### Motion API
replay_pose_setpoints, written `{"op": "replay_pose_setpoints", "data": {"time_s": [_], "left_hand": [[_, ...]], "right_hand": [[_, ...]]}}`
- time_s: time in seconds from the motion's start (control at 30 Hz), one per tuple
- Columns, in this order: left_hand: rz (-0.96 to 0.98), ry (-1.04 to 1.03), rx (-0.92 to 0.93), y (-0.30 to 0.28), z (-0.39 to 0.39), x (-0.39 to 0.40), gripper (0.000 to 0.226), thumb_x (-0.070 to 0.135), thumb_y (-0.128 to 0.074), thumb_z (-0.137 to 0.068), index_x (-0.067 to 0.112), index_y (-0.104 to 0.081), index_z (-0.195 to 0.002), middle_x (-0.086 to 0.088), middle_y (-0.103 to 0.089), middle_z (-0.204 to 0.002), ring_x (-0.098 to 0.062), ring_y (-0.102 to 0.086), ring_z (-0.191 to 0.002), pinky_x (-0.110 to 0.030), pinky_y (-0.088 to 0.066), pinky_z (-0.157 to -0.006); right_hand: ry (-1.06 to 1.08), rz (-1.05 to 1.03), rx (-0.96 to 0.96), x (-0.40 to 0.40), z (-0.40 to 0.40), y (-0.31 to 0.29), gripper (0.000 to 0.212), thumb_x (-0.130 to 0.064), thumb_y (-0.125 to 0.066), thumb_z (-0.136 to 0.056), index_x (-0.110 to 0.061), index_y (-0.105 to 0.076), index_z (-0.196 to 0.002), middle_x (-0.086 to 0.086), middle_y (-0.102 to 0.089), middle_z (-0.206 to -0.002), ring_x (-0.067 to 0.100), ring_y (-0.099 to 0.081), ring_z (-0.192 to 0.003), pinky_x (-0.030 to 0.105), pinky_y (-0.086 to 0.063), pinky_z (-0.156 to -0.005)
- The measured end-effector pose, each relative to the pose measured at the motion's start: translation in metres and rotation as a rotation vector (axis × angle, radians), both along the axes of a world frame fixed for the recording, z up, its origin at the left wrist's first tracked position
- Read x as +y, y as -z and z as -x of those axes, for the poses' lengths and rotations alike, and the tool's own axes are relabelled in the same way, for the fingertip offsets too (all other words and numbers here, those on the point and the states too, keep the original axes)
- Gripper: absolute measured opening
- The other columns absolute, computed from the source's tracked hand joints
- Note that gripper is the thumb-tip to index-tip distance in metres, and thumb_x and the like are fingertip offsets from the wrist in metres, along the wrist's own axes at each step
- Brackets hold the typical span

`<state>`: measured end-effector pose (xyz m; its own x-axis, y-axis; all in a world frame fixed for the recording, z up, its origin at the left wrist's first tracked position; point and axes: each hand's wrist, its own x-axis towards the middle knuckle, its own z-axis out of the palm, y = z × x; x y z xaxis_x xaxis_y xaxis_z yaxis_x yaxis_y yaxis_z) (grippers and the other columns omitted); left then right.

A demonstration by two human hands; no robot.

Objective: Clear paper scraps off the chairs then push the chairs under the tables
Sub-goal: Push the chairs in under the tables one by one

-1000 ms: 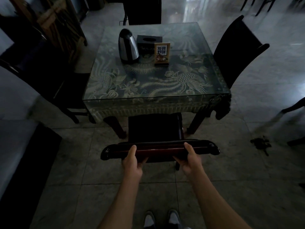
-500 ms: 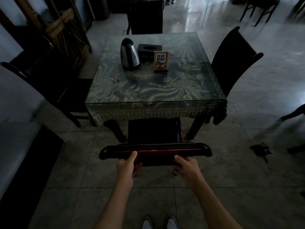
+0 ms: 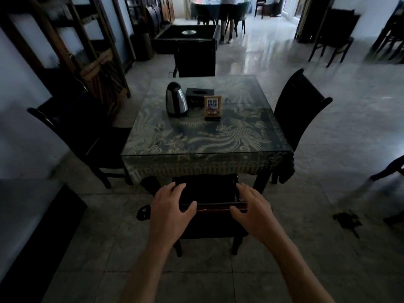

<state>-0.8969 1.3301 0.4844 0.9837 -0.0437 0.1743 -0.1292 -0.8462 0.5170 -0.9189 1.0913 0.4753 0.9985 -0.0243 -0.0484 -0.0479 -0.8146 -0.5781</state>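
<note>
Dark wood chair (image 3: pixel 205 193): head view, at 6 o'clock of the glass-topped table (image 3: pixel 203 136); seat front lay under the table edge, red-brown top rail still outside it.
Left hand (image 3: pixel 170 206): fingers spread and relaxed over the rail's left part, grasping nothing; contact with the rail could not be judged.
Right hand (image 3: pixel 251 206): likewise loose and spread over the rail's right part, holding nothing.
Change: a second before, both hands were curled round the rail; half a second before, the grip was loosening; now both were released.
Meaning: judged that this chair's push was finished.
Paper scraps: none visible on this seat; room too dim to be sure.
Side chairs: left chair (image 3: pixel 72 127) at 9 o'clock stood pulled out; right chair (image 3: pixel 299 106) at 3 o'clock sat close in.
Table top: kettle (image 3: pixel 176 99), tissue box (image 3: pixel 200 95), sign card (image 3: pixel 212 107).
</note>
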Motion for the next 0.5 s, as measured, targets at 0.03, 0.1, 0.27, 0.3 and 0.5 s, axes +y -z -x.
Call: {"op": "replay_pose_setpoints", "data": {"time_s": [0.03,0.1,0.27,0.3,0.5], "left_hand": [[-0.023,0.006,-0.034,-0.008,-0.001,-0.001,0.061,0.051,-0.062,-0.085,0.026,-0.048,-0.139,-0.002,-0.044,-0.145,-0.022,-0.034,-0.138,-0.041,-0.032,-0.111],[-0.050,0.022,-0.073,-0.021,-0.001,-0.002,0.066,0.055,-0.060,-0.084,0.029,-0.043,-0.142,-0.002,-0.040,-0.148,-0.022,-0.029,-0.141,-0.043,-0.031,-0.113],[-0.100,0.031,-0.099,-0.033,0.001,-0.001,0.070,0.060,-0.057,-0.083,0.031,-0.039,-0.144,-0.001,-0.039,-0.149,-0.022,-0.029,-0.141,-0.046,-0.033,-0.112],[-0.102,0.030,-0.097,-0.033,0.002,-0.001,0.070,0.060,-0.057,-0.082,0.031,-0.039,-0.144,-0.001,-0.039,-0.149,-0.022,-0.029,-0.141,-0.046,-0.033,-0.112],[-0.070,0.005,-0.063,-0.030,0.007,0.004,0.069,0.058,-0.059,-0.083,0.031,-0.039,-0.144,-0.001,-0.038,-0.150,-0.020,-0.029,-0.140,-0.044,-0.033,-0.112]], "right_hand": [[-0.007,0.039,-0.034,0.001,-0.001,-0.007,0.076,-0.049,-0.055,-0.089,-0.027,-0.021,-0.153,-0.001,-0.024,-0.160,0.021,-0.017,-0.148,0.044,-0.022,-0.119],[0.001,0.083,-0.088,0.003,-0.001,-0.021,0.080,-0.050,-0.055,-0.089,-0.029,-0.014,-0.154,-0.003,-0.013,-0.162,0.020,-0.007,-0.150,0.046,-0.016,-0.120],[0.005,0.089,-0.143,0.006,-0.002,-0.039,0.083,-0.051,-0.055,-0.089,-0.031,-0.009,-0.155,-0.005,-0.008,-0.163,0.018,0.000,-0.150,0.044,-0.011,-0.120],[0.004,0.083,-0.151,0.007,-0.002,-0.039,0.083,-0.051,-0.056,-0.088,-0.030,-0.011,-0.154,-0.005,-0.010,-0.163,0.019,-0.001,-0.150,0.044,-0.012,-0.120],[-0.027,0.036,-0.203,0.011,-0.006,-0.033,0.074,-0.047,-0.059,-0.088,-0.024,-0.028,-0.151,-0.002,-0.032,-0.156,0.021,-0.022,-0.145,0.047,-0.028,-0.116]]}}
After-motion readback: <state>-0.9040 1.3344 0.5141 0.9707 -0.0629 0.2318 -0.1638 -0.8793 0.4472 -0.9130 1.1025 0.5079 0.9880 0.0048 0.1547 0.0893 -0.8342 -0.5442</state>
